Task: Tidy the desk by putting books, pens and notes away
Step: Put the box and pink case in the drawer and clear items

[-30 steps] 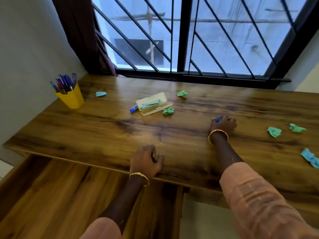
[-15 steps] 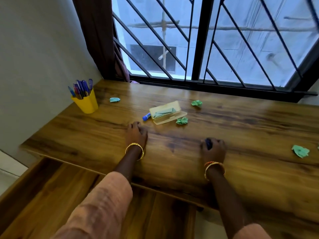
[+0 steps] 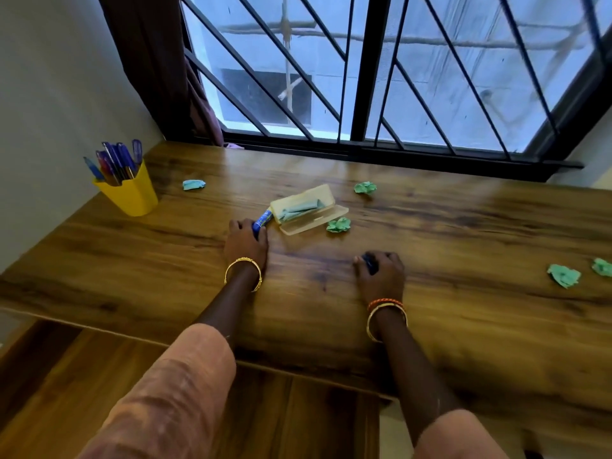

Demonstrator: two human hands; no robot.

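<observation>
On the wooden desk (image 3: 463,233) my left hand (image 3: 246,241) curls round a blue pen (image 3: 263,220) lying just left of an open clear pencil case (image 3: 309,208) with green paper inside. My right hand (image 3: 381,273) rests on the desk, closed on a small dark blue object (image 3: 370,262), mostly hidden in the fist. Several crumpled green and blue notes lie around: one (image 3: 193,184) near the cup, one (image 3: 365,187) behind the case, one (image 3: 338,224) in front of it, two (image 3: 563,275) at the right. A yellow pen cup (image 3: 130,193) holds several pens.
A barred window (image 3: 364,77) and a dark curtain (image 3: 159,67) stand behind the desk. A white wall (image 3: 39,111) borders the left side. Below the desk's front edge an open wooden drawer or shelf (image 3: 49,376) extends at lower left.
My left hand reached from the front edge across the desk to the blue pen and closed on it. My right hand drew back toward me with the dark object.
</observation>
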